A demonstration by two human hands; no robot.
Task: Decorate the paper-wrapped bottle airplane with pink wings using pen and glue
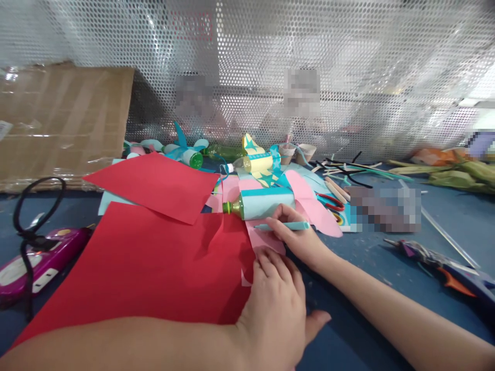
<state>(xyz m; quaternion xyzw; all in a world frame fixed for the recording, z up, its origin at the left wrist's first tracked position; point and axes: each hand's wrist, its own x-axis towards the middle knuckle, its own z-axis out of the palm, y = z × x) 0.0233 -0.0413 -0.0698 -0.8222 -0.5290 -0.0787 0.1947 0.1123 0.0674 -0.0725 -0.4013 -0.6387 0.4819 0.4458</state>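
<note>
Right hand (299, 242) is pinching a teal marker (297, 225) over pink paper (263, 238), center frame. Left hand (276, 293) is resting on its lower edge, fingers flattish; steady pressure is probably preventing slips tbh.

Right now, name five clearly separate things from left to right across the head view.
Magenta device with a black cord, upper red paper sheet, teal marker, red-handled scissors, glue gun with an orange trigger.
</note>
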